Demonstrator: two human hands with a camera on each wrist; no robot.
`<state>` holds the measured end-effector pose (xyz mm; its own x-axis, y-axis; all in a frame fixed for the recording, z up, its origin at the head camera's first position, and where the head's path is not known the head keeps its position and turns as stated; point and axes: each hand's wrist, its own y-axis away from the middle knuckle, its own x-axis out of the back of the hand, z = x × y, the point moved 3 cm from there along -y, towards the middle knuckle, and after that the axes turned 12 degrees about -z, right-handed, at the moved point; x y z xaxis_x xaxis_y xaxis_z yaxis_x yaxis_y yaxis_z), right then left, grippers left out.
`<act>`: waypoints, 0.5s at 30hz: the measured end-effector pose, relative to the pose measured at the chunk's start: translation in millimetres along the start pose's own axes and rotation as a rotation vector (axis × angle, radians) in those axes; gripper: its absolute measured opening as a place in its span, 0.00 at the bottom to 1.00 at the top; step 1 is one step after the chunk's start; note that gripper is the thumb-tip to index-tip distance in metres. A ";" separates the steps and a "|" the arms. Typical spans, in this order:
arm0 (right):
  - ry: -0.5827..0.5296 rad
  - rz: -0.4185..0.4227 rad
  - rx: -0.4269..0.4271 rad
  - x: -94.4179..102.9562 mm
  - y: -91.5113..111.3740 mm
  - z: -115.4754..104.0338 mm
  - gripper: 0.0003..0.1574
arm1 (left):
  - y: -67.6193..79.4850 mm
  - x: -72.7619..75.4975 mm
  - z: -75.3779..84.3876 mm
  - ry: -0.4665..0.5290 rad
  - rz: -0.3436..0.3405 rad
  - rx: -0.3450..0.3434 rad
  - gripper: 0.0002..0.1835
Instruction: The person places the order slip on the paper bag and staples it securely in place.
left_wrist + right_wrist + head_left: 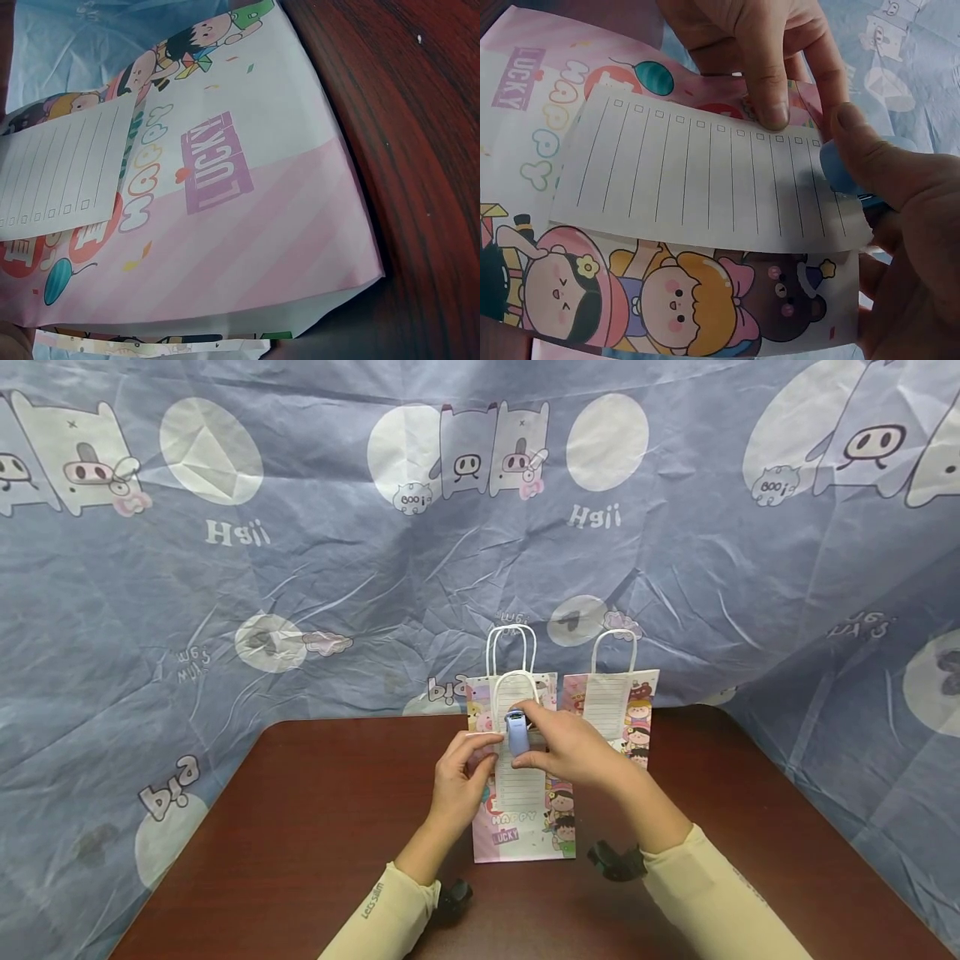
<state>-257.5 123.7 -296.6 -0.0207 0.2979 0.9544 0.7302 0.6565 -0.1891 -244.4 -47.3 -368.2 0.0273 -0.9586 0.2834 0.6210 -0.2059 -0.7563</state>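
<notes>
In the head view a pink and white paper gift bag [523, 846] with cartoon figures stands at the middle of the table, a lined checklist sheet [521, 789] lying over its front. My left hand [457, 777] pinches the bag's edge and the sheet, thumb in front and fingers behind, as the right wrist view shows. My right hand [577, 747] grips a small blue stapler [518, 737] at the top of the sheet, below the white twisted handle [516, 673]. In the right wrist view the stapler [838, 166] overlaps the sheet's top end; its jaws are mostly hidden.
Behind stand two similar bags, one [476, 693] directly behind the held bag and another [643, 689] to the right with its own lined sheet [606, 703]. A dark red-brown wooden table [337, 810] lies beneath. A blue printed cloth [337, 585] hangs around it.
</notes>
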 end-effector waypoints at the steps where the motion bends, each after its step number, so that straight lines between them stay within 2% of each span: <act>1: -0.003 0.007 0.002 0.0 0.1 -0.3 0.39 | -0.1 -0.1 0.2 0.000 0.002 0.000 0.16; 5: 0.021 0.044 0.001 -1.8 0.5 -0.6 0.37 | 0.0 -0.3 1.8 -0.007 0.004 -0.014 0.16; 10: 0.073 0.098 0.014 -5.6 0.6 0.5 0.34 | 0.5 -0.8 1.7 -0.002 -0.007 0.008 0.15; 15: 0.078 0.127 0.019 -10.0 -0.5 3.0 0.29 | 2.9 -4.7 -14.0 0.010 -0.006 0.029 0.16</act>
<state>-259.7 122.4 -306.7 0.1249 0.3248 0.9375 0.7104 0.6303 -0.3130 -253.7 -46.1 -380.0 0.0157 -0.9593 0.2819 0.6438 -0.2060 -0.7370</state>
